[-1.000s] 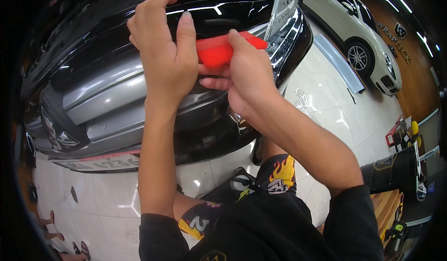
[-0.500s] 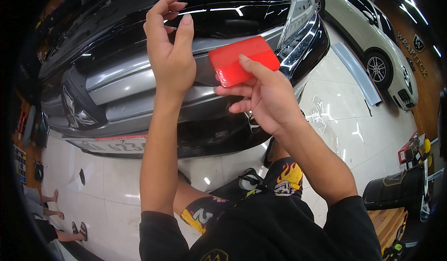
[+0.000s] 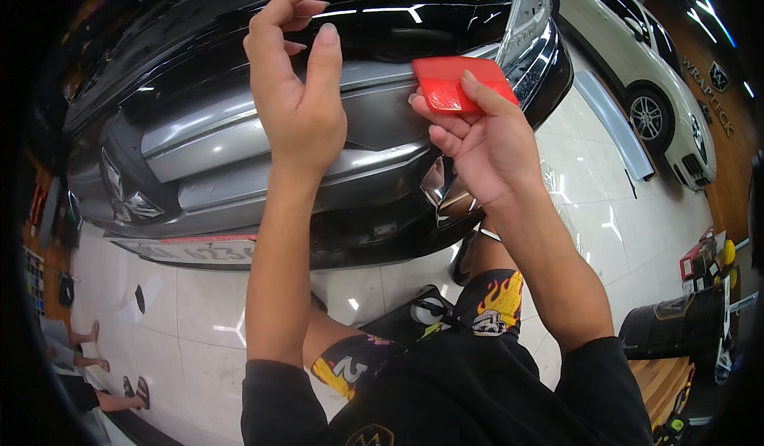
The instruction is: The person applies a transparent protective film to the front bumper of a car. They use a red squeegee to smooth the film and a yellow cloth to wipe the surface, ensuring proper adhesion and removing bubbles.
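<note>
Presently, the step in hand appears to be positioning the red card.
Right hand is clamped on the card, over the black car, near the right-side headlight; contact is not determinable. Left hand, to the left, is loosely curled, nothing visible in it. Next contact would call for a steady, flat edge.

Card in right hand, left hand to its left, both before near car. Far car right, strip on floor between cars.
</note>
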The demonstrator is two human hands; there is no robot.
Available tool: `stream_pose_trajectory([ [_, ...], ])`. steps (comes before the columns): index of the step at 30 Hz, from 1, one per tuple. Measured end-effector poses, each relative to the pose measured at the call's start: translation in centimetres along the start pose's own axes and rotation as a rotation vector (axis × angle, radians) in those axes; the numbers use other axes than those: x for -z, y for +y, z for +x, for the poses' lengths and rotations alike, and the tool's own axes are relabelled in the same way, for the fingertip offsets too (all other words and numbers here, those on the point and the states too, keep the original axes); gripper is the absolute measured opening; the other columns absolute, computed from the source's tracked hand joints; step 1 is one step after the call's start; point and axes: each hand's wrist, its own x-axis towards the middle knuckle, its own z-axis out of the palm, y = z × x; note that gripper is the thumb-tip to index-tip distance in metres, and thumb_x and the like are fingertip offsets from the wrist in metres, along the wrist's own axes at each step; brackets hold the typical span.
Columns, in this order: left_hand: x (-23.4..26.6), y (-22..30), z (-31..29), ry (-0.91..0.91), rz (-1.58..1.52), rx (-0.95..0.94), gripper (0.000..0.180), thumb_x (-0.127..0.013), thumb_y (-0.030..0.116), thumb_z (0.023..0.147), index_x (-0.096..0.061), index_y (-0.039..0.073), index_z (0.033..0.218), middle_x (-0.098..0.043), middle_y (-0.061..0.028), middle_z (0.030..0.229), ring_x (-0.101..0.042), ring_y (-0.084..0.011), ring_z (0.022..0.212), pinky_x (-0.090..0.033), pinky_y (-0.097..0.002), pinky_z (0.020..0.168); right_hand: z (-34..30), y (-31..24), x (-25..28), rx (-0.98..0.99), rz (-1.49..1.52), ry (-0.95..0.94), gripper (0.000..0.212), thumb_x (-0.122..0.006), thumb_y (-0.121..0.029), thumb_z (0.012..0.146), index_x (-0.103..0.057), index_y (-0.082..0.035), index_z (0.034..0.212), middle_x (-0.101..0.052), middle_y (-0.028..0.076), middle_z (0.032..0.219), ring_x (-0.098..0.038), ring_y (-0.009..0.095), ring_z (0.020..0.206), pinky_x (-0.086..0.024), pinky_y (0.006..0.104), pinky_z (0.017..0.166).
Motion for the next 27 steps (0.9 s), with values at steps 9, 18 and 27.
stream_pose_trajectory([
  [9, -0.7, 0.6, -0.1, 0.011, 0.072, -0.008, 0.039, -0.059, 0.011, 0.104, -0.061, 0.008, 0.143, -0.065, -0.0059, 0.129, -0.057, -0.0144, 0.117, -0.041, -0.0293, 0.096, 1.7, -0.4, -0.2, 0.023, -0.016, -0.034, 0.034, -0.055, -0.016, 0.109, -0.051, 0.013, 0.126, -0.07, 0.029, 0.112, -0.078, 0.037, 0.091, -0.069, 0.0404, 0.076],
  [18, -0.1, 0.6, 0.4, -0.007, 0.135, 0.071, 0.038, -0.06, 0.011, 0.104, -0.061, 0.009, 0.142, -0.065, -0.0042, 0.128, -0.055, -0.0134, 0.115, -0.041, -0.0287, 0.095, 1.1, -1.9, 2.7, -0.093, -0.07, -0.184, 0.036, -0.06, -0.02, 0.106, -0.054, 0.01, 0.125, -0.073, 0.027, 0.106, -0.079, 0.034, 0.087, -0.067, 0.0369, 0.071],
  [27, -0.2, 0.9, 0.2, 0.002, 0.12, 0.094, 0.04, -0.063, 0.012, 0.101, -0.062, 0.01, 0.141, -0.067, -0.0036, 0.127, -0.055, -0.0163, 0.116, -0.039, -0.0311, 0.096, 3.1, -1.8, 3.3, 0.044, -0.057, -0.116, 0.033, -0.062, -0.019, 0.105, -0.058, 0.01, 0.12, -0.074, 0.025, 0.1, -0.078, 0.031, 0.077, -0.06, 0.0314, 0.055],
])
